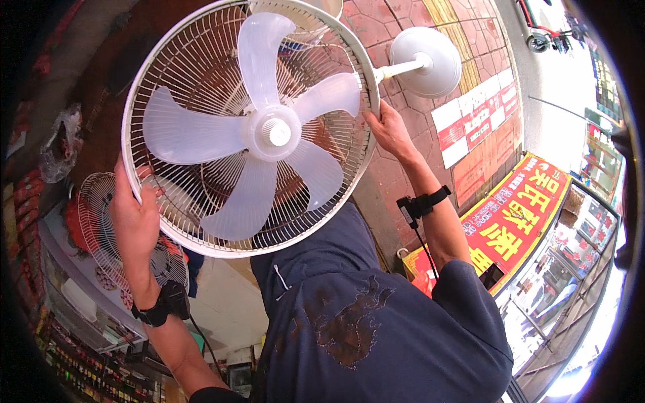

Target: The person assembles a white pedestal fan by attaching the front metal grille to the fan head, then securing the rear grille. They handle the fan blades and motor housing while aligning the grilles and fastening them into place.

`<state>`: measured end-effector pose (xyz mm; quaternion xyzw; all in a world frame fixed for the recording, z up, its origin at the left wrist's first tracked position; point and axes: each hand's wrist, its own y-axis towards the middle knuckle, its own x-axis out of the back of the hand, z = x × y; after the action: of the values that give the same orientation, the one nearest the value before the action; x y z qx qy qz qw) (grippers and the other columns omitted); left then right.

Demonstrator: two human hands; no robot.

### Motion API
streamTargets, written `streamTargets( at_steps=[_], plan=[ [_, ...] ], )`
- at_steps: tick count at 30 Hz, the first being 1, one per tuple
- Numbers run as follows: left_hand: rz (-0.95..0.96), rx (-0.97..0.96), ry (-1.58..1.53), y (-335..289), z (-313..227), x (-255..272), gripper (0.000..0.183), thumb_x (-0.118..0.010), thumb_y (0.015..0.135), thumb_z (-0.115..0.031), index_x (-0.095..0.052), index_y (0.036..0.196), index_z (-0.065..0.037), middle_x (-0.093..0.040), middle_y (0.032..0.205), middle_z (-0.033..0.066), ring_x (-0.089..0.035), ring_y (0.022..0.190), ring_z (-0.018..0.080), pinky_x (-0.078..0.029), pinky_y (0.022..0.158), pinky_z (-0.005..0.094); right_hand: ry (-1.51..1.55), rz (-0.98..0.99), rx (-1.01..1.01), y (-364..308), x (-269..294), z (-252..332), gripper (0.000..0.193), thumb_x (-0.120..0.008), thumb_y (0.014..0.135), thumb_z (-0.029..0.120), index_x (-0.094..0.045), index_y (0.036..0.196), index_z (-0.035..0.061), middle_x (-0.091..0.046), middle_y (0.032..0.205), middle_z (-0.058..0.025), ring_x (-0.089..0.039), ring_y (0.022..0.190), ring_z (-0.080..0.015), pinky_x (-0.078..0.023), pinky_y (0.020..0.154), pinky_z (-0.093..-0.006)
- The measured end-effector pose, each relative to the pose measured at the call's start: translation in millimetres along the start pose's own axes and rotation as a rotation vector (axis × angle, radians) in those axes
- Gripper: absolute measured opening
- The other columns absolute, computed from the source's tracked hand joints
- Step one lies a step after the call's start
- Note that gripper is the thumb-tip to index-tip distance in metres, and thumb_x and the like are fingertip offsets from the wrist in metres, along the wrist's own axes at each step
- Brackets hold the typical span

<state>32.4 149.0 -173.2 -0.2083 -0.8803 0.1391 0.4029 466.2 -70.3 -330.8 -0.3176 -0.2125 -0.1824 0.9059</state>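
Observation:
A white pedestal fan fills the upper middle, tilted, with its five pale translucent blades [195, 127] and white centre knob bare in front of the rear wire grille [222, 187]. My left hand [136, 213] is closed on the lower left of the grille's rim, its fingertips showing through the wires. On the opposite side my right hand [395, 133] grips the rim near the pole; its fingers are partly hidden behind the edge. The round white base [440, 70] lies to the upper right on a short pole. A loose wire fan guard [101, 213] stands at the left behind my left wrist.
Red paving [396, 20] runs at the upper right, with printed sheets [478, 115] on it. A red and yellow banner [524, 208] and a glass stall front [557, 289] stand at the right. Shelves of small goods [87, 366] fill the lower left. A scooter [541, 40] is far off.

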Motion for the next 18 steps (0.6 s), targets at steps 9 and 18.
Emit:
streamTargets(
  at_steps=[9,18],
  plan=[
    [0.018,-0.032,-0.017,0,-3,1,0.061,-0.048,0.099,-0.002,-0.037,0.159,-0.011,-0.070,0.119,0.0163,-0.075,0.085,0.0210,-0.057,0.064,0.0315,0.004,-0.110,0.488,70,11,51,0.051,-0.067,0.097,0.015,-0.053,0.144,0.0015,-0.067,0.129,-0.0214,-0.064,0.124,-0.0314,-0.051,0.103,-0.0414],
    [-0.027,-0.042,0.008,-2,-1,-2,0.062,-0.048,0.098,0.000,-0.038,0.158,-0.009,-0.069,0.119,0.0193,-0.075,0.088,0.0251,-0.060,0.079,0.0365,-0.351,-0.098,0.612,127,6,100,0.047,-0.069,0.096,0.019,-0.052,0.137,0.0038,-0.069,0.110,-0.0285,-0.066,0.102,-0.0476,-0.053,0.086,-0.0513]
  ],
)
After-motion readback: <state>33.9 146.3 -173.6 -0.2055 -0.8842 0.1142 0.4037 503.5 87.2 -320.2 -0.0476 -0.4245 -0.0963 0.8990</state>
